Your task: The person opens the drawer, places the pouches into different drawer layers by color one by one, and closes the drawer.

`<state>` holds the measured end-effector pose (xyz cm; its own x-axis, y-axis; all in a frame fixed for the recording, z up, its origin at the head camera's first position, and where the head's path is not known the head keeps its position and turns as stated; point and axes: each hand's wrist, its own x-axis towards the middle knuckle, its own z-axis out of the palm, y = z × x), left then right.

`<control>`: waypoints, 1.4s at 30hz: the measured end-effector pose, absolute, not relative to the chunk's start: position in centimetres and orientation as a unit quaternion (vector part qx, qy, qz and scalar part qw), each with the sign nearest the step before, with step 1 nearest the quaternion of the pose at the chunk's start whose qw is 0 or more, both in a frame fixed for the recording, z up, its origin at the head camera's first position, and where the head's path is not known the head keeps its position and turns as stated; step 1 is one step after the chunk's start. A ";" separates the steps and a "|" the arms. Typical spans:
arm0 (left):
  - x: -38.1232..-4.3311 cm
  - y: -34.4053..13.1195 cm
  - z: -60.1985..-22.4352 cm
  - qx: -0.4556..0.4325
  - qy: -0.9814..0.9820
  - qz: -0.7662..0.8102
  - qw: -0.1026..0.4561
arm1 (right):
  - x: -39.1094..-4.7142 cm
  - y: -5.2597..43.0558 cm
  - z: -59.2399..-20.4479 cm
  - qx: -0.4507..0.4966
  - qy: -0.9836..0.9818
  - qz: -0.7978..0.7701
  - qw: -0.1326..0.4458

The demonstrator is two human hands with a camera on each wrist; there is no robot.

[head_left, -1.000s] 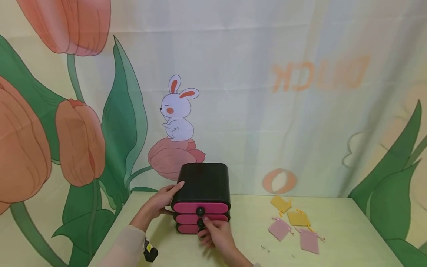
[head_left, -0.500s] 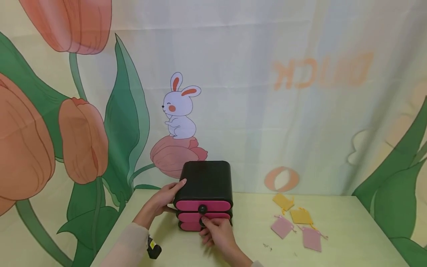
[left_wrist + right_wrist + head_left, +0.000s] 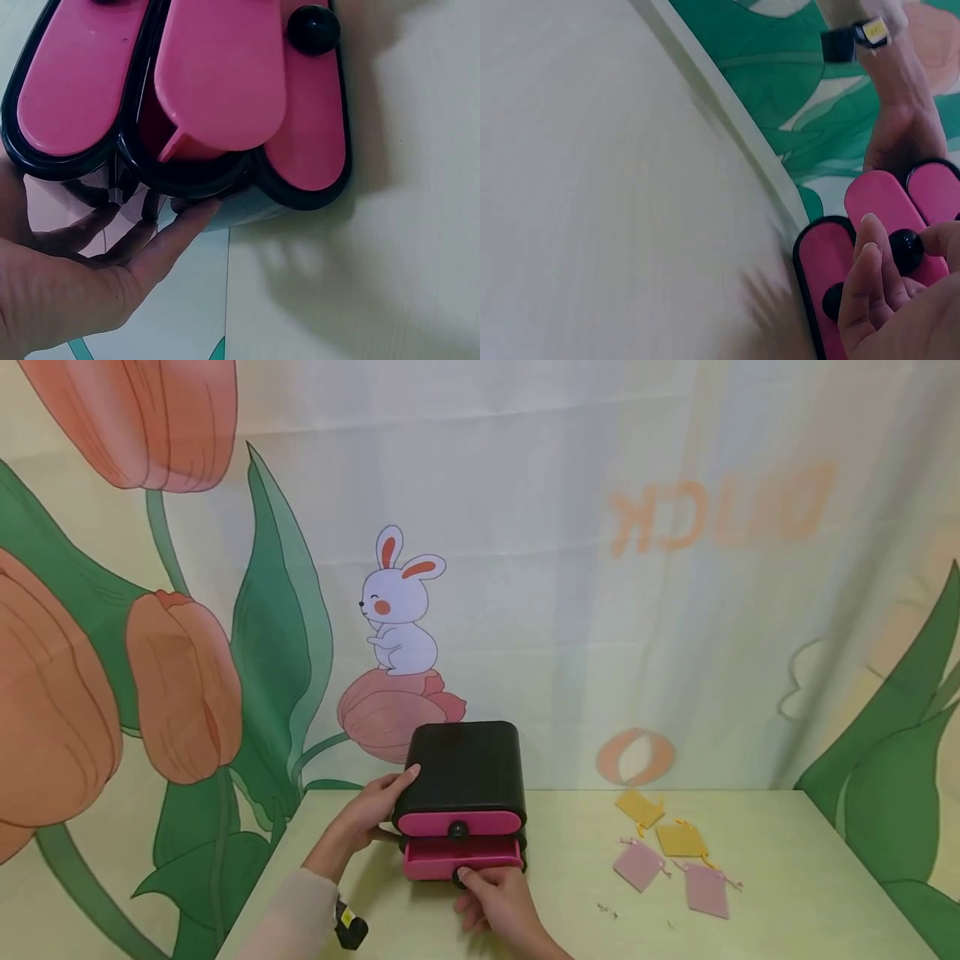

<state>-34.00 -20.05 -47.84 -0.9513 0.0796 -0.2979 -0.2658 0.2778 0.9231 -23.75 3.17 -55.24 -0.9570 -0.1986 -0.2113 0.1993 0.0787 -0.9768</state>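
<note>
In the head view a small black cabinet [image 3: 463, 768] with pink drawer fronts stands on the table. Its middle drawer [image 3: 431, 867] is pulled partly out, and no contents show inside. My right hand [image 3: 498, 897] pinches that drawer's round black knob [image 3: 907, 250] between thumb and finger, its other fingers held below. On the cabinet's left side lies my left hand [image 3: 367, 814], a fingertip on the top edge. The left wrist view shows this hand's fingers [image 3: 176, 232] extended against the cabinet's side. The top drawer [image 3: 427, 823] is closed.
To the right lie two yellow drawstring pouches [image 3: 682, 840] and two pink drawstring pouches [image 3: 707, 890]. Small dark marks [image 3: 607, 911] show on the table [image 3: 570, 935] near them. Behind hangs a cloth backdrop [image 3: 540, 635] with tulips and a rabbit.
The middle drawer has slid out toward me, with my right hand on its knob. My left hand has stayed on the cabinet's side. The pouches have not moved.
</note>
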 end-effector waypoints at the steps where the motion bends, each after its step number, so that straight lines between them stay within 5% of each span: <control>1: -34.0 -20.0 -47.9 -0.060 0.787 0.597 0.143 | -23.4 3.3 -55.2 0.001 0.721 -0.677 0.150; 18: -33.7 -20.6 -47.8 -0.062 0.792 0.590 0.141 | -20.5 3.1 -56.8 0.007 0.717 -0.669 0.197; 42: -34.2 -20.3 -47.7 -0.051 0.782 0.601 0.157 | -19.4 3.8 -56.8 0.001 0.749 -0.639 0.177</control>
<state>-34.20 -20.31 -47.74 -0.9452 0.1090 -0.3076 -0.2692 0.2728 0.9237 -19.37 3.80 -56.77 -0.9376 -0.2240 -0.2658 0.2271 0.1843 -0.9563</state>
